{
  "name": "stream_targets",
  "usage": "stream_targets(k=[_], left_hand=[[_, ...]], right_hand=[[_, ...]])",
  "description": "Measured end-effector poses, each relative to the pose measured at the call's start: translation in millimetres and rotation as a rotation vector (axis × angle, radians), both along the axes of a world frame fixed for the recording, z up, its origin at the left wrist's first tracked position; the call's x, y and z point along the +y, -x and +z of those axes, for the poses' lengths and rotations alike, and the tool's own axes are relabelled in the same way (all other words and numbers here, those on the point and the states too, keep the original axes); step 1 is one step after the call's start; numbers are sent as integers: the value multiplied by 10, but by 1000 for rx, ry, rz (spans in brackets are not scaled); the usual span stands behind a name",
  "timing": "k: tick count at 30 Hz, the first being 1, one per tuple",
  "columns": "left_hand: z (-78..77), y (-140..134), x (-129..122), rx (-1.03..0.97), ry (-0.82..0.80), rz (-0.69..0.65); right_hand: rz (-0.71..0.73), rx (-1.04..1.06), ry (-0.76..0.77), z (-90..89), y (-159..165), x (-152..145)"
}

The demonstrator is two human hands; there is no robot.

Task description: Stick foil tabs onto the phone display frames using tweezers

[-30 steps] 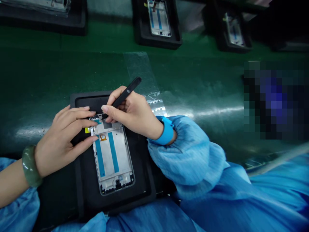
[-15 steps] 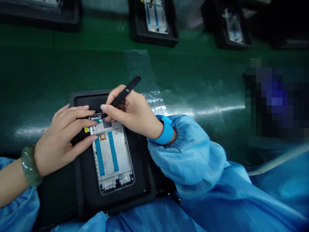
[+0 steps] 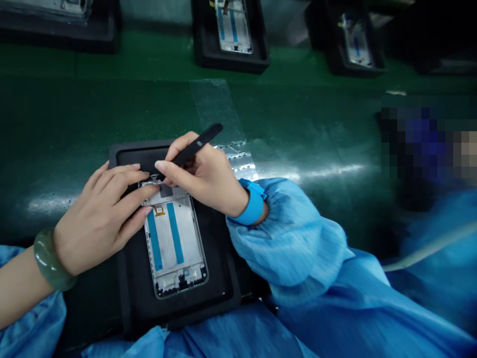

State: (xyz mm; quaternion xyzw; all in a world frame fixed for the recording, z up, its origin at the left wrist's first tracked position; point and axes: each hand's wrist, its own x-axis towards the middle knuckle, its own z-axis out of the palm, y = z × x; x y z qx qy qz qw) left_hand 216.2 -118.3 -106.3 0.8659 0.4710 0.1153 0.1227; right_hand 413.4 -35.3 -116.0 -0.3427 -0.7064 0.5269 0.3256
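A silver phone frame (image 3: pixel 190 233) with two blue adhesive strips and a small orange flex piece lies in a black tray (image 3: pixel 223 298). My left hand (image 3: pixel 100 214) is open, its fingers stretched onto the frame's upper left corner. Over the frame's top edge, my right hand (image 3: pixel 204 174) is closed around black tweezers (image 3: pixel 199 143), held like a pen and slanting up to the right. Their tips are hidden behind my fingers, so I cannot tell what they touch.
Clear perforated film (image 3: pixel 216 107) lies on the green work surface (image 3: pixel 309 124) beyond my right hand. Along the back stand a middle tray (image 3: pixel 231 62) and a right tray (image 3: pixel 357 69) with phone frames, plus a dark tray (image 3: pixel 74 42) at left.
My left fingers have slid slightly right along the frame's top, and the yellow tab there is now covered. The tweezers lean a little lower. The back trays appear shifted slightly left.
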Motion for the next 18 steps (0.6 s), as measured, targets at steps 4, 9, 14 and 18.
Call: stream_targets(k=[4,9,14,18], left_hand=[[-12,-24,-12,-6,6,29],[-42,-25,-12,-30,-16,44],[-52,-11,-6,-31,-13,34],[-62,-2,-11,-38,-6,35]], right_hand=[[-77,140,91,2,10,-1],[-28,119,17,15,-2,20],[32,59,-30,15,-12,27],[25,19,-85,9,-4,24]])
